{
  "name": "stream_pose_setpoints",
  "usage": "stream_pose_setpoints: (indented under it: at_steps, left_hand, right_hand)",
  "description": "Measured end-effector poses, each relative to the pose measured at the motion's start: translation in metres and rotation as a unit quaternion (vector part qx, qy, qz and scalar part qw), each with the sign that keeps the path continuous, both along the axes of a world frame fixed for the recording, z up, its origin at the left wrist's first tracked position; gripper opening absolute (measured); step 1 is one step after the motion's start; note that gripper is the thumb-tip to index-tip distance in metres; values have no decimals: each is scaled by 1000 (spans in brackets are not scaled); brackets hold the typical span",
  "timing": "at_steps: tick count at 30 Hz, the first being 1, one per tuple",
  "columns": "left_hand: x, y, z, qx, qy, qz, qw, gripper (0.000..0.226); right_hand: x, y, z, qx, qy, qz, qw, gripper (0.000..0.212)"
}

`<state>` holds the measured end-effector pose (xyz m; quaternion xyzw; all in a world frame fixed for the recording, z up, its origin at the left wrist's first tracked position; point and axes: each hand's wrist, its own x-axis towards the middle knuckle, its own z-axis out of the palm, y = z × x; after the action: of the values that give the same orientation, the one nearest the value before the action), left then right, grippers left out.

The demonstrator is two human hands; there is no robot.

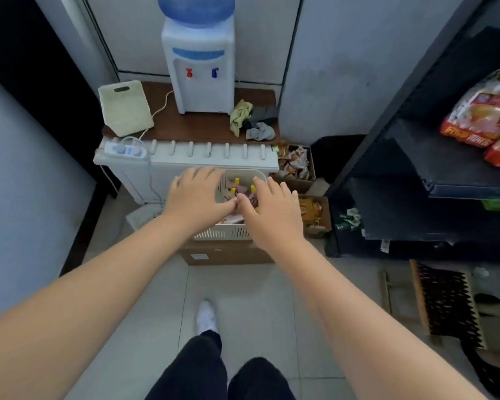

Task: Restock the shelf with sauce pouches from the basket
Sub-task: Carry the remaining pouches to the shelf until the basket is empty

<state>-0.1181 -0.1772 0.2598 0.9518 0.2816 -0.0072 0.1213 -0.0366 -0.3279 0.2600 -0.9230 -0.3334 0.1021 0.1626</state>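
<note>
A white slotted basket sits on a cardboard box on the floor in front of me. Inside it lie several sauce pouches with yellow caps. My left hand is spread flat over the basket's left side, fingers apart, holding nothing. My right hand hovers over the basket's right side, fingers apart and empty; its thumb nearly meets my left thumb. The hands hide most of the pouches. The black shelf stands to the right, with red snack bags on an upper level.
A water dispenser stands on a brown tabletop behind the basket, beside a pale cutting board and rags. A white heater is just behind the basket. Cardboard boxes of snacks sit on the floor right of it.
</note>
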Motion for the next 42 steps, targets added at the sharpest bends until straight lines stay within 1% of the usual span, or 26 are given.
stream_pose_setpoints:
  at_steps: [2, 4, 5, 7, 10, 12, 14, 16, 19, 21, 23, 25, 27, 29, 30, 31, 33, 35, 37, 38, 40, 42]
  left_hand:
    - [44, 40, -57, -19, 20, 27, 999, 85]
    - [84, 74, -114, -29, 40, 60, 997, 91]
    - [101, 89, -143, -38, 56, 71, 995, 93]
    - [134, 117, -201, -55, 81, 74, 992, 91]
    - [169, 151, -285, -86, 110, 50, 989, 93]
    - [187, 164, -327, -150, 98, 34, 983, 86]
    - [201, 172, -362, -209, 72, 12, 975, 82]
    - [210, 180, -390, -202, 75, -10, 976, 71]
    - [218, 186, -422, -179, 85, -58, 978, 46]
    - [217, 188, -431, -172, 81, -54, 980, 34]
    - [216, 191, -431, -151, 63, -52, 985, 23]
    - [211, 193, -420, -154, 49, -39, 986, 10]
    - [204, 200, -398, -184, 18, -16, 983, 17]
    - [198, 211, -367, -223, -12, -17, 975, 15]
    - [194, 215, -350, -238, -25, -20, 971, 14]
    - [192, 218, -329, -248, -43, -16, 968, 14]
    - [189, 217, -286, -259, -88, 6, 962, 16]
    - [192, 212, -242, -284, -118, 43, 951, 20]
    - [195, 205, -199, -309, -126, 48, 941, 24]
    - [195, 203, -178, -317, -131, 37, 939, 27]
    - [195, 196, -135, -326, -156, 4, 932, 26]
    - [193, 188, -94, -320, -176, -42, 930, 22]
  right_hand:
    - [53, 45, -53, -2, 44, 19, 999, 55]
    - [100, 84, -112, -17, 67, 64, 996, 47]
    - [120, 102, -143, -21, 78, 77, 994, 46]
    - [154, 131, -200, -24, 97, 67, 993, 47]
    - [194, 168, -287, -70, 83, 70, 992, 50]
    - [213, 184, -333, -112, 64, 74, 989, 53]
    - [228, 191, -365, -124, 53, 60, 989, 50]
    - [241, 197, -386, -143, 29, 62, 987, 43]
    - [254, 206, -405, -191, -7, 92, 977, 28]
    - [258, 216, -411, -197, -29, 96, 975, 19]
    - [260, 225, -411, -196, -43, 100, 975, 16]
    - [259, 228, -403, -177, -39, 122, 976, 14]
    - [254, 225, -388, -105, -24, 118, 987, 10]
    - [246, 219, -361, -13, -10, 82, 996, 6]
    - [240, 215, -345, 28, 0, 64, 998, 8]
    - [234, 211, -327, 58, 12, 51, 997, 11]
    - [225, 202, -287, 85, 40, 37, 995, 13]
    - [221, 191, -247, 131, 49, 12, 990, 14]
    - [216, 179, -205, 181, 56, -26, 982, 16]
    - [212, 172, -183, 212, 78, -58, 973, 16]
    - [202, 157, -141, 288, 136, -140, 937, 14]
    - [190, 138, -99, 348, 145, -206, 903, 13]
